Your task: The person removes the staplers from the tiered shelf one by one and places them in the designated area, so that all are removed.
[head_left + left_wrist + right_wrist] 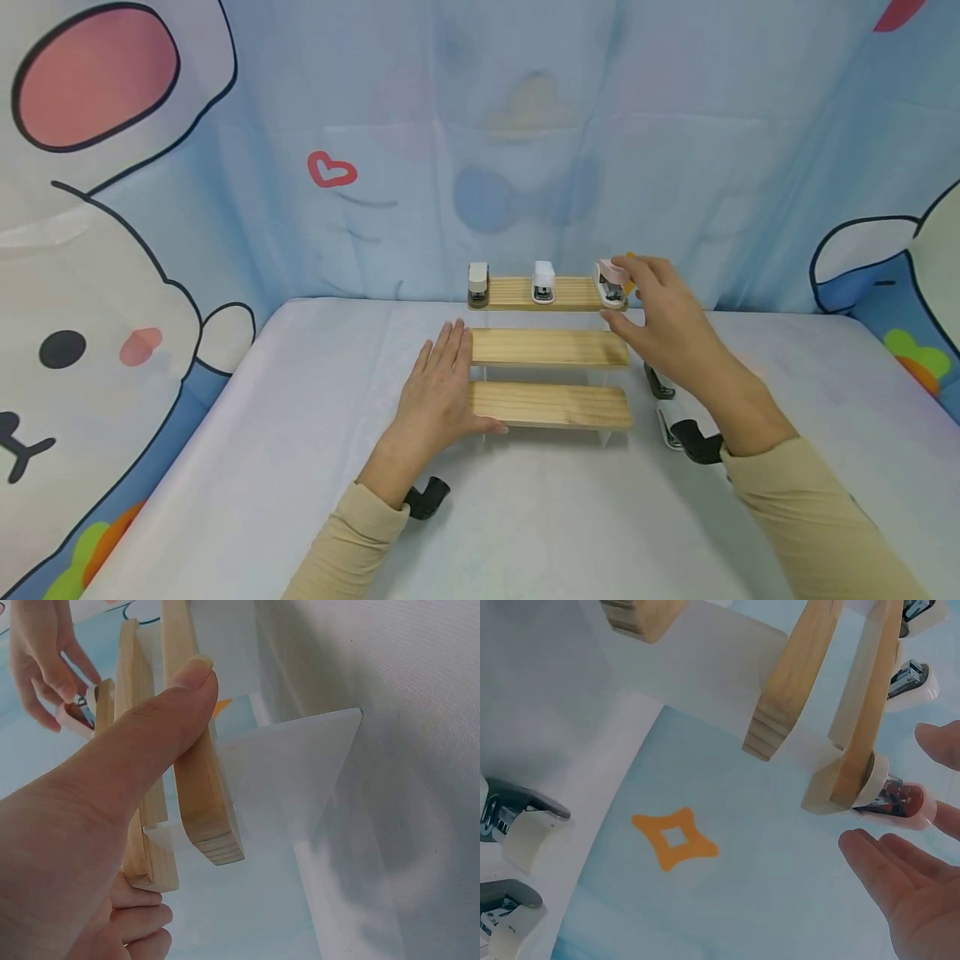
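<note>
A three-step display rack has wooden boards, the lowest board (pixel 555 405) in front, on translucent side panels (pixel 292 761). My left hand (pixel 438 392) rests against its left end, fingers straight along the board ends. Its thumb (pixel 161 720) lies across the front of the lowest board. On the top board (pixel 510 293) stand a beige mini stapler (pixel 477 283), a white one (pixel 543 282) and, at the right end, a pink one (pixel 609 279). My right hand (pixel 675 329) is spread around the pink stapler, a fingertip at its end, thumb apart from it.
On the white-covered table (pixel 247 467), right of the rack, lie a dark stapler (pixel 658 383) and a lighter stapler (pixel 667 429), close under my right forearm. Black camera mounts (pixel 427 498) sit at both wrists. A printed blue curtain (pixel 390 225) hangs right behind the rack.
</note>
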Available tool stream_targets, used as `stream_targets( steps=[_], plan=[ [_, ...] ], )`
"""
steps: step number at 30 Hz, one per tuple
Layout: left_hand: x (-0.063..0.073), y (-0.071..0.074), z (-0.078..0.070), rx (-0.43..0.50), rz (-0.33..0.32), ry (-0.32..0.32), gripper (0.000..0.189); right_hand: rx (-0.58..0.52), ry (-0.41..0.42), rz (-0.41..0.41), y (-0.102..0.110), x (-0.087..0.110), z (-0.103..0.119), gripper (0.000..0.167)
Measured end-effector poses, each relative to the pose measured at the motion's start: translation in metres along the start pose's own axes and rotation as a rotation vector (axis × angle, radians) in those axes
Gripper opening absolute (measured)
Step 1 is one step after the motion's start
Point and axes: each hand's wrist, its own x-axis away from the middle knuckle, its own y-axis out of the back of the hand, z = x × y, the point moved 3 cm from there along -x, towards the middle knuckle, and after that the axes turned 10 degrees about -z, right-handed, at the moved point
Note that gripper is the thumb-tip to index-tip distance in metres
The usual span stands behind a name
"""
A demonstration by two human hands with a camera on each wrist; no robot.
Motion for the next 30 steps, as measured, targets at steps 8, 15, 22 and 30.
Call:
stream_targets(
  steps=[8,15,22,30],
  plan=[
    [0.000,0.000,0.000,-0.005,-0.007,-0.002,0.140,-0.017,0.017,0.033,-0.006,-0.008,0.005,0.056],
    [-0.001,-0.001,0.000,-0.003,-0.002,0.001,0.140,-0.010,0.017,0.005,-0.011,-0.010,0.006,0.045],
    [-0.001,-0.001,0.000,0.002,0.003,0.004,0.140,0.000,0.024,-0.028,-0.013,-0.010,0.006,0.040],
    [0.000,0.000,0.001,0.006,-0.001,0.002,0.140,-0.018,0.008,-0.030,-0.013,-0.009,0.004,0.038]
  ],
)
